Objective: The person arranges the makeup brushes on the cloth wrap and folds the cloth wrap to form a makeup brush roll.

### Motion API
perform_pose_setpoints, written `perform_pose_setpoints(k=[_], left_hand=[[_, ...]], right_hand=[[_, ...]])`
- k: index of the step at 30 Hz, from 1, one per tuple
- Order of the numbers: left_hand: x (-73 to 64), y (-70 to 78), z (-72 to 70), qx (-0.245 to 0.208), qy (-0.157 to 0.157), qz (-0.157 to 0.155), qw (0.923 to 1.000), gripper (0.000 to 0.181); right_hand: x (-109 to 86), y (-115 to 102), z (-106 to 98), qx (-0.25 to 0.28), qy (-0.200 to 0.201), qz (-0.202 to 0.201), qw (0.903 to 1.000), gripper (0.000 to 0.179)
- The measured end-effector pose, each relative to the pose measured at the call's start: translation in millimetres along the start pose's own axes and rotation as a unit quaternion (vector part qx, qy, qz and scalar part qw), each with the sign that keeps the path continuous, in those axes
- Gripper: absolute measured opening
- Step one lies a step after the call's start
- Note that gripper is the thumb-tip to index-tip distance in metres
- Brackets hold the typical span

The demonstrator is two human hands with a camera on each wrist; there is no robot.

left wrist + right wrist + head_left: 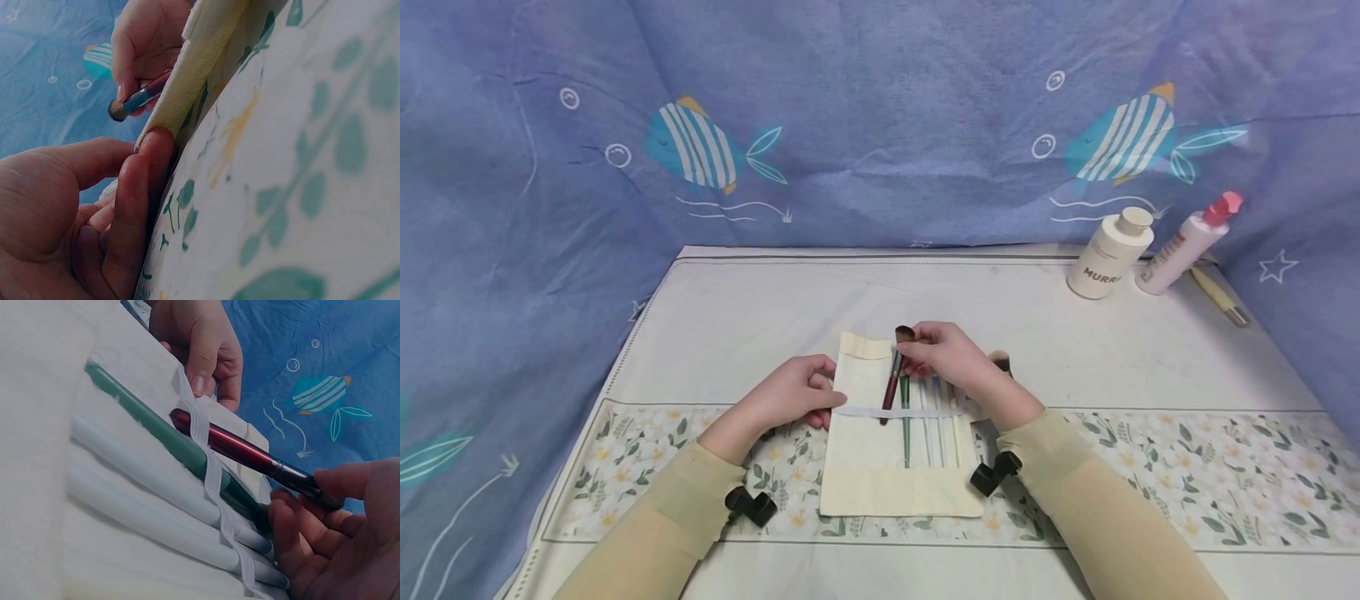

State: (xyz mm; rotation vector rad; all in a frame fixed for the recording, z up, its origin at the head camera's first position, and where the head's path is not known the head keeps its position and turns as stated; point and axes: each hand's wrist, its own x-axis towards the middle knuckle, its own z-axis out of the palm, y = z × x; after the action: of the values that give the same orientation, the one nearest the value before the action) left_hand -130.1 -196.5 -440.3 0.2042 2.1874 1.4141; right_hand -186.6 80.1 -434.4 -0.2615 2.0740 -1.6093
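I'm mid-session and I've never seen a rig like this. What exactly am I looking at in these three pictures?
There is no machine: these are a person's two bare hands. The wide picture comes from a camera on the head; the other two come from cameras on the left and right wrists. A cream fabric brush roll lies on a floral tablecloth. The right hand pinches a red-handled makeup brush, its handle under the elastic band beside a green-handled brush. The left hand pinches the roll's edge. A white bottle and a red-topped bottle stand at the back right.
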Motion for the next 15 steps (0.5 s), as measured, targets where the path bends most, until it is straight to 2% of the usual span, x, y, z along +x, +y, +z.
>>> perform_pose_setpoints(k=[4, 15], left_hand=[[1.1, 0.1, -0.1, -0.001, -0.002, 0.003, 1.0, 0.031], [-0.7, 0.6, 0.2, -0.004, -0.003, 0.004, 1.0, 0.029]], right_hand=[[-1.1, 0.5, 0.5, -0.037, 0.008, -0.003, 0.9993, 0.024], [-1.6, 1.9, 3.5, -0.093, 0.009, -0.013, 0.9955, 0.031]])
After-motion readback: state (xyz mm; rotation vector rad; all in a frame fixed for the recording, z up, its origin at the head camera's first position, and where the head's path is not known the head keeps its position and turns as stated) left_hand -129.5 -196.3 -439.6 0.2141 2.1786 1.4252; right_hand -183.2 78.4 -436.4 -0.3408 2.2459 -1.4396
